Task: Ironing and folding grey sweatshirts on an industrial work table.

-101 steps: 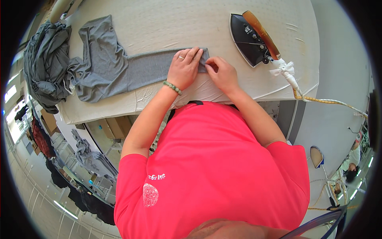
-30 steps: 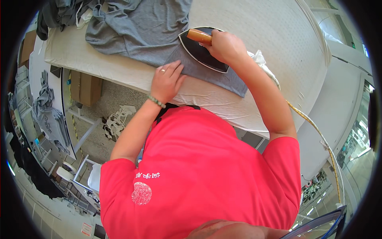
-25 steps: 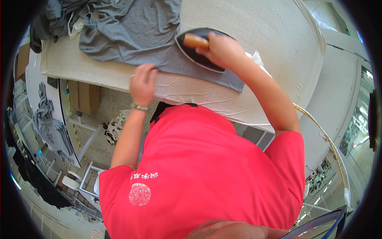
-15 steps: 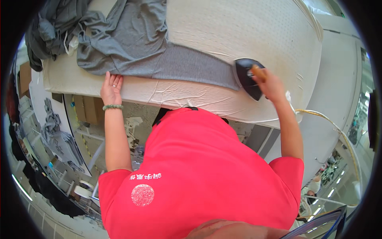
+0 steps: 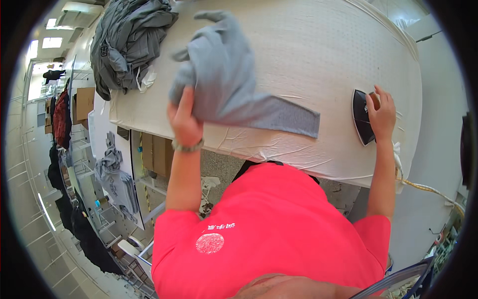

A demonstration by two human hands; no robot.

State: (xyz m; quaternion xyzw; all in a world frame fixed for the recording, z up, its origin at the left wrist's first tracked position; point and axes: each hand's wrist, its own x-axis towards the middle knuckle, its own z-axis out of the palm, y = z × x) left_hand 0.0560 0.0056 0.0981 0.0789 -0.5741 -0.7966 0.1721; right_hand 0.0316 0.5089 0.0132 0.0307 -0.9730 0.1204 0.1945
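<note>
My left hand (image 5: pixel 186 117) grips a bunched grey knit garment (image 5: pixel 224 74) and holds part of it up off the padded table; the garment is blurred by motion. Its flat end, a straight sleeve-like piece (image 5: pixel 294 117), lies on the cover toward the right. At the right side of the table a black iron (image 5: pixel 362 117) with a brown handle rests on the cover. My right hand (image 5: pixel 382 113) is at that handle, thumb and fingers apart on either side of it, the grip loosened.
A heap of dark grey garments (image 5: pixel 129 45) lies on the table's far left. The white-covered table (image 5: pixel 318 55) reaches to the back. A pale cord (image 5: pixel 423 187) runs from beside the iron over the right edge. Folded grey clothes (image 5: pixel 117 182) lie on a lower surface at left.
The iron has gone from the sleeve end to the right, off the garment. My left hand, flat at the garment's edge before, has taken hold and lifted it, bunching it.
</note>
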